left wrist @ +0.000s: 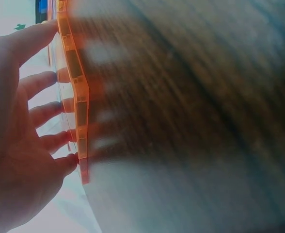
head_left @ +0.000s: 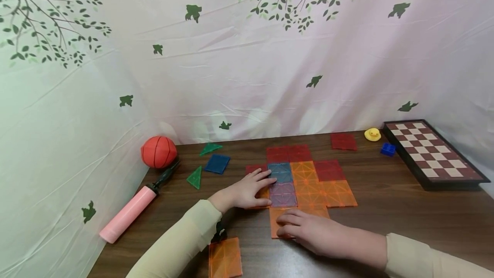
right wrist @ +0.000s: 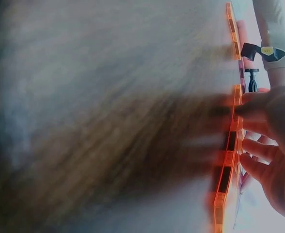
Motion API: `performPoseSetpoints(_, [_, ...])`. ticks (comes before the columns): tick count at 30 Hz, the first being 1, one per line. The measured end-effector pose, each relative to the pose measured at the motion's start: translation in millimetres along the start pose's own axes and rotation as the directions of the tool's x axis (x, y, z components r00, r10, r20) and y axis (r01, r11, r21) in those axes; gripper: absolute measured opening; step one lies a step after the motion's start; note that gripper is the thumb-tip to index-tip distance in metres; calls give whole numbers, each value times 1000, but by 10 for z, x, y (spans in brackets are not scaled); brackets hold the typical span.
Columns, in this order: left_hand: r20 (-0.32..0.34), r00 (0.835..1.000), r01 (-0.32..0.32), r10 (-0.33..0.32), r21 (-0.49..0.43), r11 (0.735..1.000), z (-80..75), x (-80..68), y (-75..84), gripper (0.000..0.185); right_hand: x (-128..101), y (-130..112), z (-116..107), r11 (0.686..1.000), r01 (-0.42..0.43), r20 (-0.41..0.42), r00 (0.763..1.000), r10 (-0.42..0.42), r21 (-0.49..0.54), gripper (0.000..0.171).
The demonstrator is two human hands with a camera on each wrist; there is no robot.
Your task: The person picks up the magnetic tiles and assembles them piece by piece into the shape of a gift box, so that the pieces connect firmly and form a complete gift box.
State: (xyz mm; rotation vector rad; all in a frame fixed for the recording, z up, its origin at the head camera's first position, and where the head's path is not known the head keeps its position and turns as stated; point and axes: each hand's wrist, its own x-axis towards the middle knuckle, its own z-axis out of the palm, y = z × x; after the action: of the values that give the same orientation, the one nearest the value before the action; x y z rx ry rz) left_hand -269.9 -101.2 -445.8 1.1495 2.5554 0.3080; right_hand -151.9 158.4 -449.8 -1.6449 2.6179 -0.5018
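Observation:
In the head view, a flat patchwork of see-through square tiles lies on the table, with red tiles (head_left: pixel 288 153), a blue tile (head_left: pixel 280 172), a purple tile (head_left: pixel 283 194) and several orange tiles (head_left: pixel 310 191). My left hand (head_left: pixel 248 190) rests on its left side, fingers spread over a red tile (head_left: pixel 252 169) and an orange tile that it partly hides. Along the patchwork's near edge, my right hand (head_left: pixel 310 231) touches orange tiles with loosely bent fingers. Both wrist views show fingertips on top of the orange tiles' edges (left wrist: pixel 82 114), not gripping them.
A loose orange tile (head_left: pixel 225 257) lies near my left forearm. Around the back sit green triangles (head_left: pixel 194 178), a blue square (head_left: pixel 217 164), a red tile (head_left: pixel 343 141), a yellow duck (head_left: pixel 372 134) and a blue block (head_left: pixel 388 149). A red ball (head_left: pixel 158 152), pink pump (head_left: pixel 129 213) and checkered board (head_left: pixel 436 151) flank them.

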Motion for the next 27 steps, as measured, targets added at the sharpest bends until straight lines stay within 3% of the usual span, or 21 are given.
performPoseSetpoints(2, [-4, 1000, 0, 0, 4, 1000, 3, -4, 6, 73, -25, 22, -41, 997, -44, -29, 999, 46, 69, 36])
performPoseSetpoints(5, [-16, 1000, -6, 6, 16, 1000, 8, -3, 40, 71, -112, 93, -168, 971, -177, -81, 978, 192, 162, 35])
performPoseSetpoints(8, [-36, 999, -38, 40, 47, 998, 18, -13, 141, 67, -262, 229, -345, 900, -350, -144, 907, 395, 258, 35])
performPoseSetpoints(11, [-56, 994, -91, 96, 91, 992, 35, -25, 312, 63, -441, 416, -503, 769, -508, -161, 784, 600, 388, 35])
performPoseSetpoints(15, [-50, 986, -152, 162, 166, 974, 104, -11, 563, 65, -668, 654, -591, 547, -644, -89, 601, 794, 535, 42])
performPoseSetpoints(18, [-38, 980, -179, 194, 243, 953, 173, 15, 728, 69, -790, 786, -581, 419, -645, -17, 533, 846, 639, 51])
performPoseSetpoints(20, [-39, 978, -182, 203, 301, 936, 215, 31, 811, 74, -836, 849, -562, 346, -624, 34, 513, 858, 700, 54])
performPoseSetpoints(22, [-46, 980, -167, 195, 350, 922, 241, 45, 883, 78, -849, 882, -547, 294, -592, 64, 508, 859, 750, 55])
performPoseSetpoints(27, [-61, 986, -115, 157, 438, 891, 246, 65, 1021, 86, -801, 899, -530, 236, -526, 79, 507, 858, 817, 53])
